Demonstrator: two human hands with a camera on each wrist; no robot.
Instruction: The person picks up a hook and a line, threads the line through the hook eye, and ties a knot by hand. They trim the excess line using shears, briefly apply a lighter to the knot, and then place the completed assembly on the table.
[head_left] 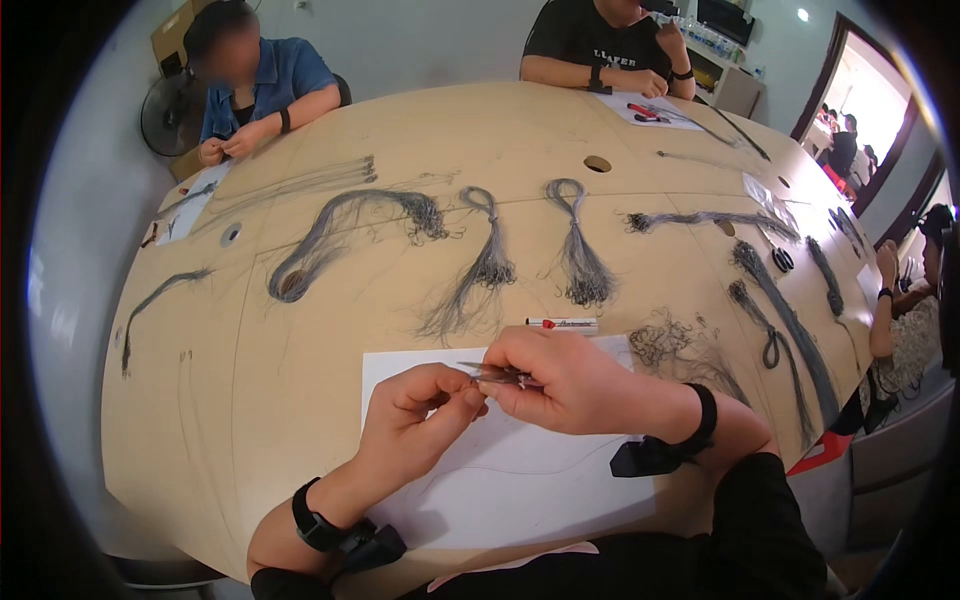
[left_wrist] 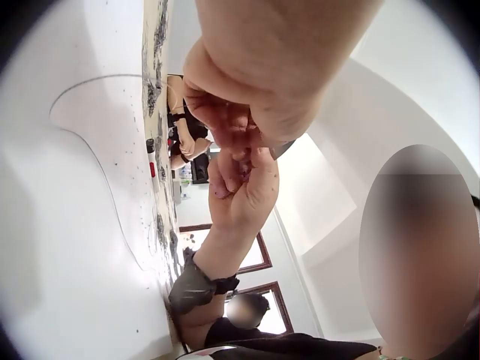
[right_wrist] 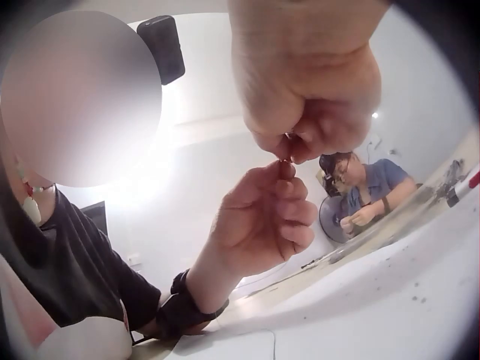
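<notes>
Over the white paper sheet [head_left: 520, 480] at table [head_left: 330, 340] centre, head view: right hand [head_left: 565, 380] fingers curled, pinching slim metal tweezers [head_left: 495, 374], tips pointing to 9 o'clock. Left hand [head_left: 420, 415] at 8 o'clock of the right one, thumb and forefinger pinched at the tweezer tips; what they hold is too small to tell. Red-capped marker [head_left: 561, 323] at 12 o'clock of the hands. Dark fibre bundles [head_left: 580, 250] fan across the table beyond, loose tangle [head_left: 675, 345] at 2 o'clock. Left wrist view: left hand [left_wrist: 247, 97] above, right hand [left_wrist: 244, 187] at 6 o'clock, fingertips touching; paper sheet [left_wrist: 67, 225] with thin strand [left_wrist: 105, 180]. Right wrist view: right hand [right_wrist: 307, 90] curled above, left hand [right_wrist: 262, 217] at 7 o'clock, fingertips meeting on a tiny item.
</notes>
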